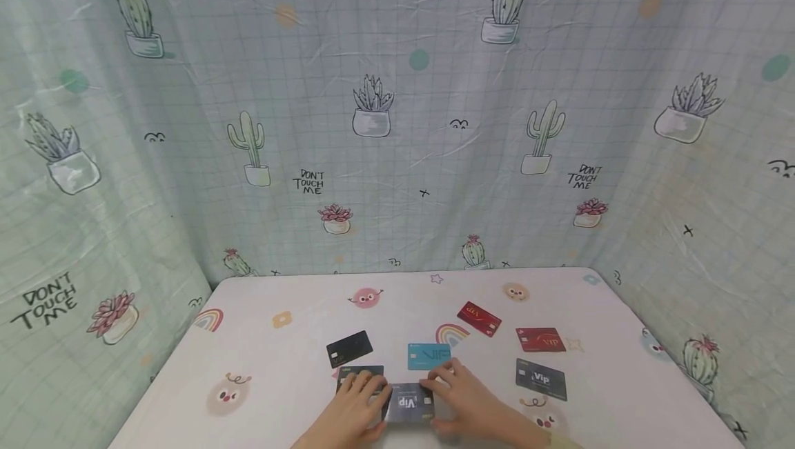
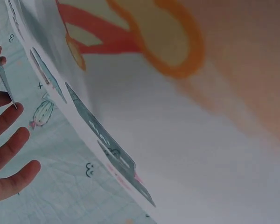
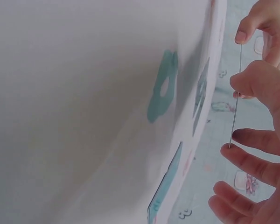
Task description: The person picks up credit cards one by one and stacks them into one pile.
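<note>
A grey bank-style card marked "Vip" point(image 1: 408, 403) is held between both hands near the front of the table, its print upside down in the head view. My left hand point(image 1: 357, 404) pinches its left end. My right hand point(image 1: 462, 401) grips the right end between thumb and fingers. Seen edge-on in the right wrist view, the thin card point(image 3: 235, 114) is raised off the table. Just beyond the left fingers lies a dark card point(image 1: 370, 370), partly hidden by them. A blue VIP card point(image 1: 428, 355) lies past the right fingertips.
A black card point(image 1: 349, 348) lies tilted at back left. To the right are a tilted red card point(image 1: 479, 318), another red card point(image 1: 540, 340) and a dark grey Vip card point(image 1: 541, 379). A cactus-print curtain point(image 1: 410, 180) encloses the white patterned table point(image 1: 248, 345) behind and at the sides.
</note>
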### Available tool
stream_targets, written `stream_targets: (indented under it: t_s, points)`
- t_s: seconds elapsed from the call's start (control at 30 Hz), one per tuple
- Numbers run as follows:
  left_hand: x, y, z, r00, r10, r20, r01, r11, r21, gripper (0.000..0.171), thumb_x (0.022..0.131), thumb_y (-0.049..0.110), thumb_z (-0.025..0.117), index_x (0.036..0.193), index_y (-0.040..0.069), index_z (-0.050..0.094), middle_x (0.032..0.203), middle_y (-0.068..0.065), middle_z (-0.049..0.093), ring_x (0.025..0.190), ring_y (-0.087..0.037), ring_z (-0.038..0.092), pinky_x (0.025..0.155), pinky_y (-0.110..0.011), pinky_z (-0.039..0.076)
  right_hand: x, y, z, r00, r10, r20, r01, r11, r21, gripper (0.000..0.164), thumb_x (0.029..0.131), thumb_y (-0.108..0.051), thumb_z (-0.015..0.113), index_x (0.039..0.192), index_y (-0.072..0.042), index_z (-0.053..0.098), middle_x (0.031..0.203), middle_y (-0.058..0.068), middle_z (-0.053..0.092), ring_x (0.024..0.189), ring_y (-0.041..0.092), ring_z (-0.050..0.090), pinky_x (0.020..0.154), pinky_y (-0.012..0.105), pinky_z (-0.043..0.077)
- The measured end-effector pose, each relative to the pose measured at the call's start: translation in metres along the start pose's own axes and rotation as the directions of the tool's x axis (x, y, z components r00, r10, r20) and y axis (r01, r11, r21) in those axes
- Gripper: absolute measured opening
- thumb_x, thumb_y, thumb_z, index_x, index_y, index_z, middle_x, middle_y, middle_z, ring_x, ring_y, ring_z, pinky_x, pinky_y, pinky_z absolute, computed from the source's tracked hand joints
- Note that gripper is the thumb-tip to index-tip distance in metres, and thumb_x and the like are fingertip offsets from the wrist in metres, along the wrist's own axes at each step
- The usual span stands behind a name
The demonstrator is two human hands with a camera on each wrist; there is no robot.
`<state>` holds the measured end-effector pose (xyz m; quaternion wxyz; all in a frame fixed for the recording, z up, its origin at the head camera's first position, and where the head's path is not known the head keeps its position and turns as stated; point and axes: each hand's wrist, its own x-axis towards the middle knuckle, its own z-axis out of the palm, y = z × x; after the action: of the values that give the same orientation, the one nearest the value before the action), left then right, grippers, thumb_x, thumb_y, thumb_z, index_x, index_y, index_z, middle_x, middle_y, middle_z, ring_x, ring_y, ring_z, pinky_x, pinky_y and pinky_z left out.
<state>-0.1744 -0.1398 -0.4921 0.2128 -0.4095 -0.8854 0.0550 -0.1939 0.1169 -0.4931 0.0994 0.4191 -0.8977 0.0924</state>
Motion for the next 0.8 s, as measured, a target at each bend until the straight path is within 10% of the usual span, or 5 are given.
stream_targets:
  t_s: [0.8]
  points:
    - [0.034, -0.004, 0.006, 0.992, -0.056, -0.117, 0.055, 0.998, -0.013, 0.054, 0.068, 0.045, 0.066, 0.113, 0.017, 0.058, 0.107, 0.004, 0.051, 0.096, -0.015, 0.043, 0.083, -0.036, 0.038, -0.003, 0.018, -0.013, 0.987, 0.147, -0.058, -0.144, 0.988, 0.062, 0.056, 0.070, -0.038, 0.070, 0.120, -0.020, 0.054, 0.113, -0.008, 0.050, 0.100, 0.012, 0.039, 0.082, 0.031, 0.044]
